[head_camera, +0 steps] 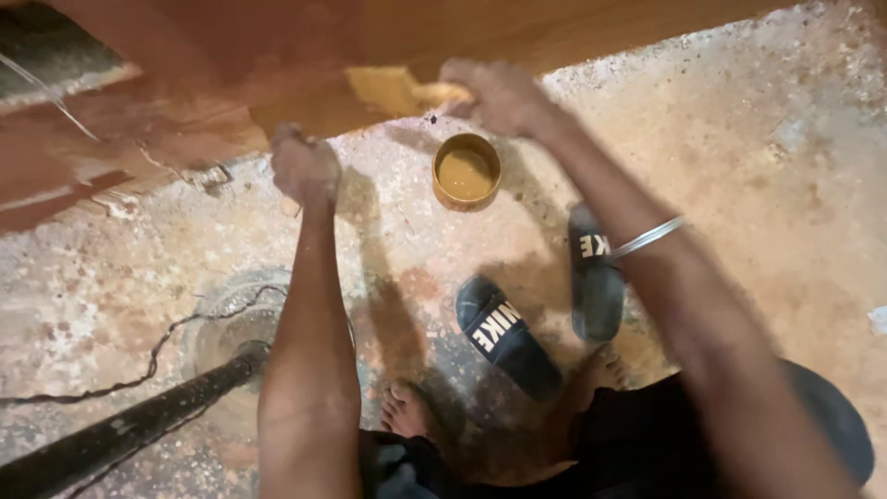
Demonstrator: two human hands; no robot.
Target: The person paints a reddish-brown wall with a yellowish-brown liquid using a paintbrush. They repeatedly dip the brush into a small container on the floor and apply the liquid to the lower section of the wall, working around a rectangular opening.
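My right hand [499, 92] presses a yellow-stained cloth [443, 92] against the face of a reddish-brown wooden panel [305, 65], beside a patch of yellow paste [383, 88]. A thin metal bangle [647, 237] circles that forearm. My left hand [303, 166] is closed in a fist at the panel's lower edge; I cannot see anything in it. A small round tin of tan paste [466, 172] stands open on the floor between both hands.
Two black slide sandals [506, 334] [594, 273] lie on the stained concrete floor [758, 157] near my bare feet [407, 407]. A black pipe [129, 425] runs to a round floor drain [231, 314] at lower left, with a thin dark cord [148, 360] trailing beside it.
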